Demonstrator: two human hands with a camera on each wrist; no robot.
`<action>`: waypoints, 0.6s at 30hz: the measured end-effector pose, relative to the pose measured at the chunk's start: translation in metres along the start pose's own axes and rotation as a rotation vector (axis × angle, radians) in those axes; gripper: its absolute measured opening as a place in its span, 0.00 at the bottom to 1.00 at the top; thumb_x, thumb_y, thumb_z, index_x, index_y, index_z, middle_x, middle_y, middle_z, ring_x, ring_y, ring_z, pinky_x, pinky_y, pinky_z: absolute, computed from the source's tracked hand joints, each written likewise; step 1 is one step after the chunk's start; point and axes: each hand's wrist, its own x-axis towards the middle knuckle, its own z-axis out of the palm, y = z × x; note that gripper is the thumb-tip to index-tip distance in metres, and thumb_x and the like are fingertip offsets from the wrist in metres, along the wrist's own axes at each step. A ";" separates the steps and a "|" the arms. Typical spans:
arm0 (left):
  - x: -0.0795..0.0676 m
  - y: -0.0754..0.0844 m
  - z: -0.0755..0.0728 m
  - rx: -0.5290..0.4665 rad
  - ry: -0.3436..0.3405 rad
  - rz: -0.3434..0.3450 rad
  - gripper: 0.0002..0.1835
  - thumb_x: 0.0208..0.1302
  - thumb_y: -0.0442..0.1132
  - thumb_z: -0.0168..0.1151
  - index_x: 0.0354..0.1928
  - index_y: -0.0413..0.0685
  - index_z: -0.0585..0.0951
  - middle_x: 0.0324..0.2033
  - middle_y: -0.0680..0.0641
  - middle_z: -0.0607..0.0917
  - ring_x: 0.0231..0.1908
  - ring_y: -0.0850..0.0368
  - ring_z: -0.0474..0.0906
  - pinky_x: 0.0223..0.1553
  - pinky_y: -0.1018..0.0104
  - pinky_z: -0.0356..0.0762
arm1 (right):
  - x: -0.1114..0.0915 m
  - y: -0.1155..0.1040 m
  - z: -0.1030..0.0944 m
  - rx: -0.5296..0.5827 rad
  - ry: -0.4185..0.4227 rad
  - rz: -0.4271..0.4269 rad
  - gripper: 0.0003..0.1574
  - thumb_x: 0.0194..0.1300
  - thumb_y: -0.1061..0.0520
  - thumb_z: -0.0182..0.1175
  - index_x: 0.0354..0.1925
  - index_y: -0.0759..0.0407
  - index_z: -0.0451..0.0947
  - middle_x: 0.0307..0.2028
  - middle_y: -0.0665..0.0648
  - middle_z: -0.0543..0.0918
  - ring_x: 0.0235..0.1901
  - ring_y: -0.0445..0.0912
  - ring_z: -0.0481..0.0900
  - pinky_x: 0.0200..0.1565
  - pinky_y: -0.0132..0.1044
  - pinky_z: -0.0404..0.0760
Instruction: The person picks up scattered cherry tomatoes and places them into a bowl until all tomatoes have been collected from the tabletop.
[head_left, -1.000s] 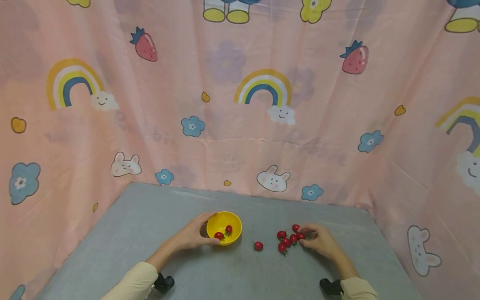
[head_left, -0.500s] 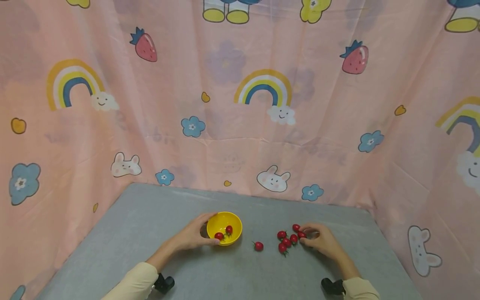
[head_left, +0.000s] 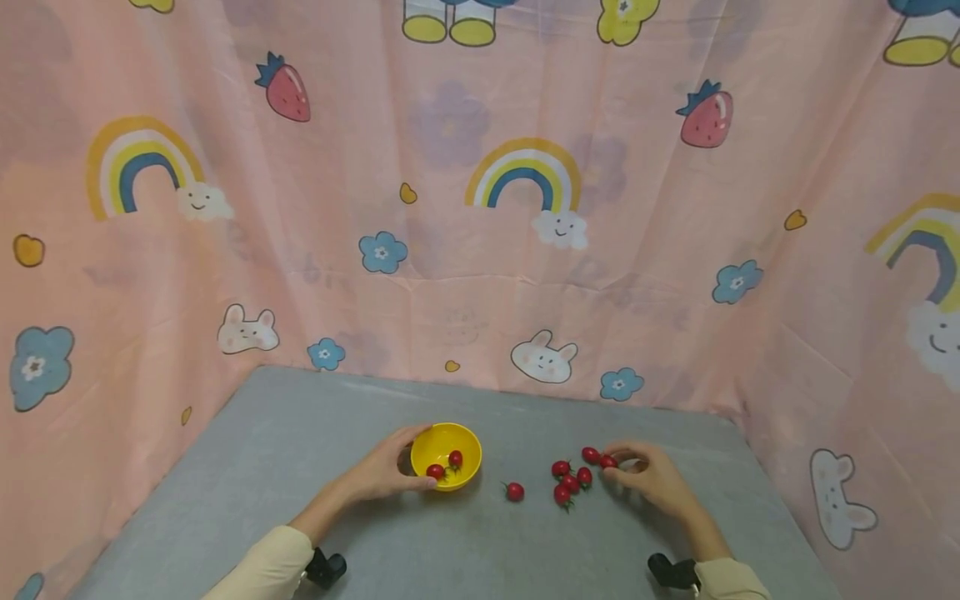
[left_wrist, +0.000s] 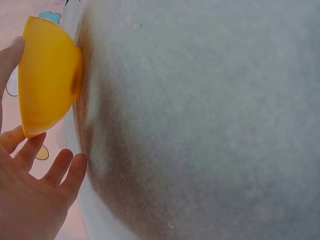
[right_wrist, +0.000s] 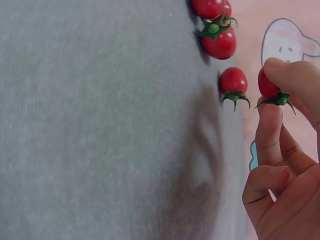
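Observation:
My left hand [head_left: 384, 467] grips the yellow bowl [head_left: 452, 435] by its left side, thumb at the near rim and fingers at the far rim. Two red cherry tomatoes [head_left: 455, 459] lie inside. In the left wrist view the bowl [left_wrist: 47, 75] shows from its side, its foot by the grey surface. At the right, my right hand [head_left: 657, 481] pinches a cherry tomato [right_wrist: 267, 86] between thumb and fingertip, just off the table in the right wrist view. A loose cluster of tomatoes [head_left: 571, 483] lies to its left, with one tomato [head_left: 591, 455] nearest the fingers.
A single cherry tomato [head_left: 514, 492] lies between bowl and cluster. The grey table [head_left: 330, 417] ends at a pink patterned curtain [head_left: 435, 317] behind and at both sides. Black wrist straps [head_left: 326, 568] sit at both cuffs.
My right hand has drawn slightly up and to the right with the pinched tomato, away from the cluster. The left hand stays on the bowl. The head view has shifted slightly.

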 end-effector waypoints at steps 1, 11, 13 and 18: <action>0.000 0.000 0.000 -0.002 0.000 0.000 0.47 0.59 0.50 0.77 0.76 0.44 0.64 0.68 0.41 0.70 0.63 0.41 0.69 0.63 0.43 0.69 | 0.000 0.000 0.000 -0.011 0.010 -0.002 0.19 0.65 0.60 0.71 0.52 0.66 0.82 0.44 0.63 0.85 0.30 0.49 0.82 0.26 0.39 0.80; -0.001 0.004 -0.001 -0.015 -0.005 0.008 0.47 0.59 0.49 0.77 0.76 0.43 0.64 0.68 0.40 0.69 0.63 0.41 0.69 0.63 0.44 0.70 | 0.004 -0.015 0.009 -0.062 0.083 0.003 0.19 0.63 0.57 0.73 0.50 0.62 0.84 0.44 0.57 0.86 0.41 0.53 0.82 0.37 0.35 0.81; -0.001 0.005 -0.002 -0.011 -0.005 0.009 0.47 0.59 0.49 0.77 0.75 0.43 0.64 0.68 0.40 0.70 0.63 0.41 0.69 0.63 0.44 0.69 | 0.005 -0.017 0.012 -0.061 0.097 0.001 0.19 0.63 0.57 0.73 0.50 0.62 0.85 0.44 0.56 0.86 0.41 0.52 0.81 0.38 0.35 0.81; -0.001 0.005 -0.002 -0.005 -0.003 0.005 0.47 0.59 0.49 0.77 0.76 0.44 0.64 0.69 0.41 0.69 0.64 0.42 0.69 0.64 0.45 0.69 | 0.008 -0.022 0.020 -0.049 0.107 -0.040 0.19 0.63 0.57 0.73 0.50 0.62 0.84 0.44 0.56 0.86 0.40 0.50 0.81 0.38 0.34 0.80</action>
